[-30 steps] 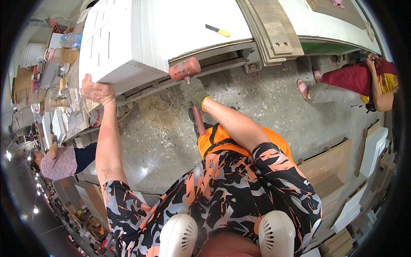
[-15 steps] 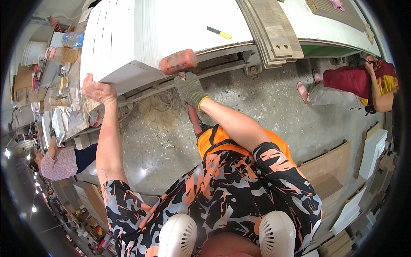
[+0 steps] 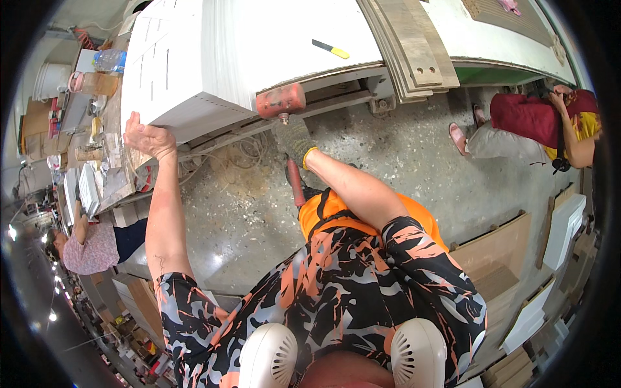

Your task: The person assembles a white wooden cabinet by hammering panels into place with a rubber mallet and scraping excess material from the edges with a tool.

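Observation:
A tall stack of white panels [image 3: 217,103], its top marked with dark slots, stands at the near left of the workbench. Bare, my left hand [image 3: 149,137] lies against the stack's near left corner with the fingers stretched out. My right hand [image 3: 292,139], in a grey knit glove with a yellow cuff, is wrapped round the handle of a mallet [image 3: 281,101]. The mallet's worn red head is just right of the stack's near right corner, over the bench's front edge. Its red handle end points back toward my waist.
A yellow-handled knife [image 3: 331,48] lies on the white bench top [image 3: 304,32]. Wooden boards [image 3: 414,48] overhang the bench's edge to the right. A cluttered side table [image 3: 116,184] stands at left. One person [image 3: 530,126] stands at far right, another [image 3: 94,246] at left.
The mallet and my gloved right hand have moved a little to the right, away from the stack's side. My left hand has stayed in place.

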The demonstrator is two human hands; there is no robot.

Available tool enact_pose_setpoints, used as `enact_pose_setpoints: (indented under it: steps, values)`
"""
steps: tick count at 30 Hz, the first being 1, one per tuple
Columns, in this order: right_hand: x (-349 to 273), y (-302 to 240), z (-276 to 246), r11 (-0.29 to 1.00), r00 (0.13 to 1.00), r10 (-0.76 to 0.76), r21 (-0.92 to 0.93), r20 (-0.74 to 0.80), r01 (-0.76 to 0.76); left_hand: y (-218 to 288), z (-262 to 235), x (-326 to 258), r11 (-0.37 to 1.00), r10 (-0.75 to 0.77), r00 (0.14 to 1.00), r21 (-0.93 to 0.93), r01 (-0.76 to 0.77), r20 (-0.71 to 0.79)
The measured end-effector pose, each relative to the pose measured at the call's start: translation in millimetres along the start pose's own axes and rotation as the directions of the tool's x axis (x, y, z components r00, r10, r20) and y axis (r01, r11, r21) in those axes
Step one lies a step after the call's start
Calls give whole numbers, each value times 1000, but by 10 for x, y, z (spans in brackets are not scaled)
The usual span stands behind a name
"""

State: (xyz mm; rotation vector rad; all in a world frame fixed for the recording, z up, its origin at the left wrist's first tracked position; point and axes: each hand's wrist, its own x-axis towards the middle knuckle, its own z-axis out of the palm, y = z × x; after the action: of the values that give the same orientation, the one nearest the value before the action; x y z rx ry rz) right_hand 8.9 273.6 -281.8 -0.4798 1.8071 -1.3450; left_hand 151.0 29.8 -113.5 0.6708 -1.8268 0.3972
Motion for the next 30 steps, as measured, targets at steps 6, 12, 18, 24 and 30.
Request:
enact_pose_setpoints:
  steps: [6, 12, 18, 24, 30]
  values:
    - [-129, -147, -108, 998, 1000, -12, -66, -27, 10, 28, 5, -13, 1000, -2, 1000, -10, 2, -9]
    - [-132, -131, -106, 994, 999, -42, -99, -24, 40, 16, -8, -26, 1000, -17, 1000, 11, 17, 8]
    - [32, 267, 45, 944, 956, -265, -236, -122, 231, -21, -8, -19, 999, -22, 999, 30, 21, 42]
    - [-1, 212, 55, 997, 993, -63, -55, -99, 58, 17, -15, -32, 1000, -18, 1000, 11, 18, 16]
    - [105, 316, -31, 962, 977, -179, -186, 116, 198, -14, -3, -24, 999, -32, 998, 23, 31, 51]
